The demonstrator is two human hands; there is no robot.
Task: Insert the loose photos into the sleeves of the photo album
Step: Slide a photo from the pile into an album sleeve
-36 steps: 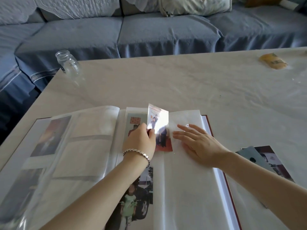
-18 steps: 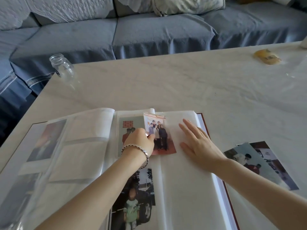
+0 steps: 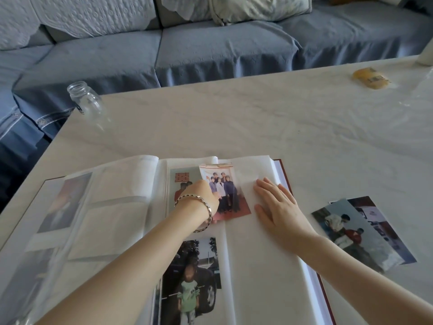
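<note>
Silver bracelet (image 3: 209,211) at its wrist, the left hand (image 3: 201,195) pinches the left edge of the group photo (image 3: 226,191), which lies just to its right over the album (image 3: 117,207) gutter, long axis pointing away from the person. The right hand (image 3: 278,205) rests flat, fingers straight, on the right page just beyond the photo. On the table (image 3: 257,118), the loose photos (image 3: 358,233) lie nearer the right hand.

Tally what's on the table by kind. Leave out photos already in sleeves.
Photo album: 1
Loose photos: 3 (group photo in the left hand; two overlapping right of the album)
Glass jar: 1
Yellow packet: 1
White object, cut off at the edge: 1
Total: 7
</note>
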